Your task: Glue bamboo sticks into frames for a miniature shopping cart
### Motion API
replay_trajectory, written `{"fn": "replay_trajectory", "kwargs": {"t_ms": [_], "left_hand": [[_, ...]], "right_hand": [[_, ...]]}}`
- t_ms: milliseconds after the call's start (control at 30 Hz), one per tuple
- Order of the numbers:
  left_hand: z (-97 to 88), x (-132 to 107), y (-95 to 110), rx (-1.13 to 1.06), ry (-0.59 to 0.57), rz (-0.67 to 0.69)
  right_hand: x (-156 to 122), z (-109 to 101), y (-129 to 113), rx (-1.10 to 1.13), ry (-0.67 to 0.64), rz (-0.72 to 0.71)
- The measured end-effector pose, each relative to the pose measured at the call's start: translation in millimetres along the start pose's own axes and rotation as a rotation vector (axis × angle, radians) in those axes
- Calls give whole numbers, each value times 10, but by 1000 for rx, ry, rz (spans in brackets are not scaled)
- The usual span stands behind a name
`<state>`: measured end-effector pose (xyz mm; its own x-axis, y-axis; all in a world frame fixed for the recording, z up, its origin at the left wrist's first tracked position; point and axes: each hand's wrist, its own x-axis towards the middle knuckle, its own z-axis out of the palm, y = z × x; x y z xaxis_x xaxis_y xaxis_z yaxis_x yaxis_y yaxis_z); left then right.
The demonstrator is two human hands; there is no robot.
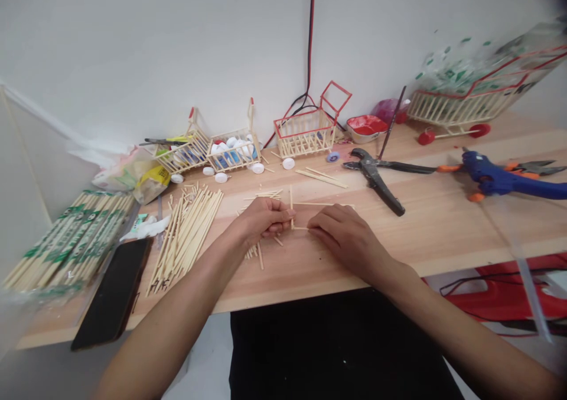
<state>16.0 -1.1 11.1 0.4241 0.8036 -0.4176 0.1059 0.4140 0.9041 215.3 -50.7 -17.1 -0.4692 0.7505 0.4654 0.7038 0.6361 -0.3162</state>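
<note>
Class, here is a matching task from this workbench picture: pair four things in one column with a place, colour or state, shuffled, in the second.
Column one:
1. glue gun
2. phone
3. paint dish
4. left hand

Column two:
a. black, at the left front edge of the table
b. grips thin sticks
c. blue, lying on the right
d. red inside, near the wall

Pairs: 1-c; 2-a; 3-d; 4-b

No legible text, green print on chopstick wrappers (66, 240) blurred
</note>
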Motion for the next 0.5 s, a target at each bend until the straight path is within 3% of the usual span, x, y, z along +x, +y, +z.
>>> {"fn": "replay_trajectory", "kwargs": {"t_ms": [500], "left_hand": [[4,-2,-1,-1,16,-7]], "right_hand": [[-2,2,-3,-2,-5,-1]]}}
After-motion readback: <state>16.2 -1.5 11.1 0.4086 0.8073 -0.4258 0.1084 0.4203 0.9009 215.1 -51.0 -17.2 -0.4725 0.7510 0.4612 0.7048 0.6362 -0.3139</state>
